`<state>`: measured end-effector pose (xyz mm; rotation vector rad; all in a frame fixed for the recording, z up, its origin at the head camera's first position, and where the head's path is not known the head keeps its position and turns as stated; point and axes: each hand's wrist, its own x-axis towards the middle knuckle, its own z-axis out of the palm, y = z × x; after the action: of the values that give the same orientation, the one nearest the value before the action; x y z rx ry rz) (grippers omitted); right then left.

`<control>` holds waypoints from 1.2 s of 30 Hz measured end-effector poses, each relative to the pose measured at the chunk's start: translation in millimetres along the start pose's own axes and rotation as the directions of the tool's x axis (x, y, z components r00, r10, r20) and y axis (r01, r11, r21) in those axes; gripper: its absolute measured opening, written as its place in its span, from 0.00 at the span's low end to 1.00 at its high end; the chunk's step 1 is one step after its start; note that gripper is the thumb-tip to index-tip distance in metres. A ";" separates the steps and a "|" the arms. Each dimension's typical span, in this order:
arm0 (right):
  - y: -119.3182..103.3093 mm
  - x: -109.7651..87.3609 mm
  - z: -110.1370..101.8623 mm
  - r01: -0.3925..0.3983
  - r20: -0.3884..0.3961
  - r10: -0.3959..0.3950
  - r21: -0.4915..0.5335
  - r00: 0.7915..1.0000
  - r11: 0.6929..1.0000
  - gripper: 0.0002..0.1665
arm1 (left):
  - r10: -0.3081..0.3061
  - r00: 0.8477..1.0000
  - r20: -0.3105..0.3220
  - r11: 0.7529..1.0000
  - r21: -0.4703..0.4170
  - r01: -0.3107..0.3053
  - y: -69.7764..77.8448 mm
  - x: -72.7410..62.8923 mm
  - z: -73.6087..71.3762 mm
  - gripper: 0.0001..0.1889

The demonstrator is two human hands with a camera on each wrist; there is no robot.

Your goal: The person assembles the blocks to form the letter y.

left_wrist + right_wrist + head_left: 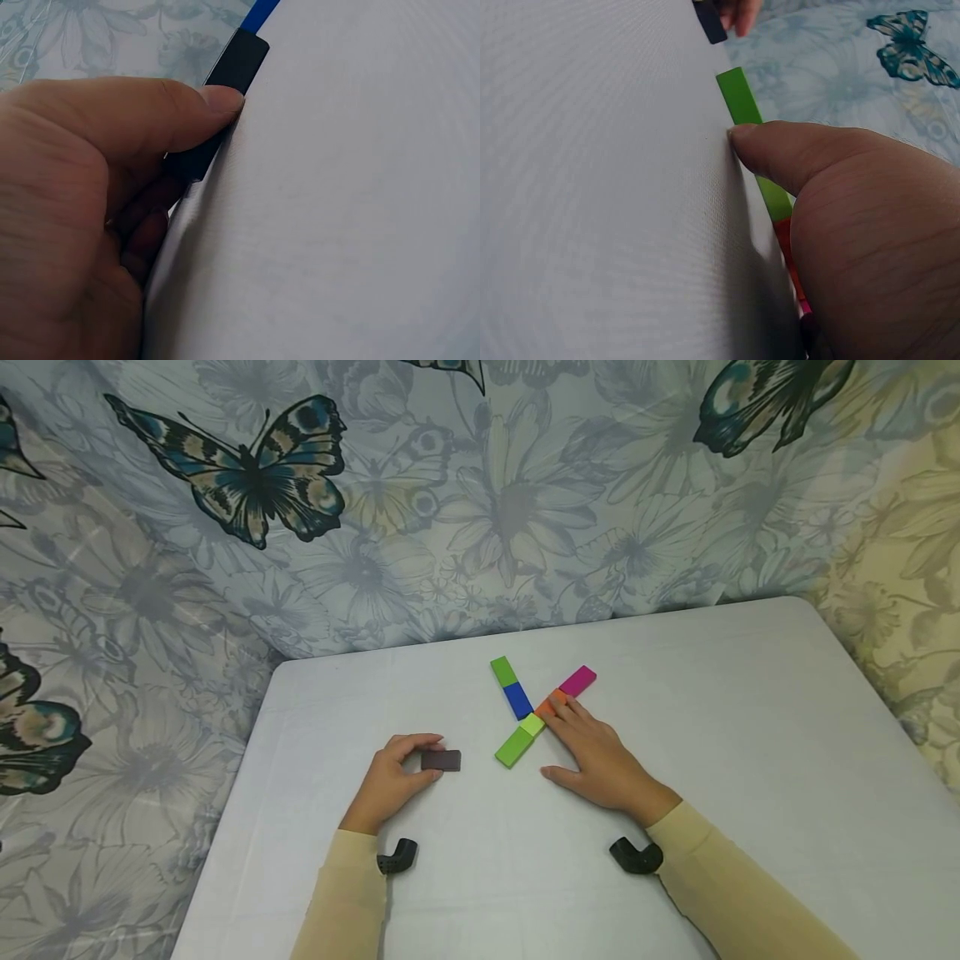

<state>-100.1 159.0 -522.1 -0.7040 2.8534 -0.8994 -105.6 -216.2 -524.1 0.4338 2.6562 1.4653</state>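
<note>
My left hand [393, 781] pinches a dark grey rectangular block [441, 761] between thumb and fingers, left of the other blocks. The left wrist view shows the thumb lying along the block's [244, 60] side. My right hand [603, 768] is stretched out, fingertips on an orange block [541, 710] that they partly cover; its thumb is spread to the side. A magenta block [579, 681] adjoins the orange one's far end. At its near end come a small lime block [532, 724] and a green block [514, 747], forming a slanting line.
A blue block [518, 701] and another green block [504, 672] make a second line, its near end close to the orange block. All lie on a white-covered table [712, 693]. Butterfly-patterned fabric [480, 527] hangs behind. Black wrist devices [636, 857] sit by both sleeves.
</note>
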 end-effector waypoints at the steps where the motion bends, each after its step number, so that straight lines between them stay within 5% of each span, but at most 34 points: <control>1: -0.2 0.0 -0.1 0.000 -0.001 0.000 0.000 1.000 1.000 0.54 | 0.001 1.000 -0.008 1.000 0.002 -0.001 0.4 -0.1 0.2 0.26; 15: 0.6 0.1 -0.1 0.015 -0.016 -0.015 -0.016 1.000 1.000 0.53 | 0.006 0.991 -0.133 0.995 -0.096 -0.019 2.3 -2.3 -0.2 0.20; 25: 0.7 -0.1 -0.4 0.014 -0.011 -0.014 -0.002 1.000 1.000 0.54 | 0.045 0.988 -0.149 0.980 -0.186 -0.073 0.4 -1.5 1.5 0.19; 36: 1.8 -0.6 1.4 0.017 -0.007 -0.017 0.002 1.000 1.000 0.55 | -0.025 0.982 -0.186 0.965 -0.259 -0.024 5.4 -3.7 5.5 0.19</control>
<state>-100.0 159.8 -524.4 -0.7279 2.8563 -0.9091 -99.8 -210.1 -522.8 0.2854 2.5398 1.9110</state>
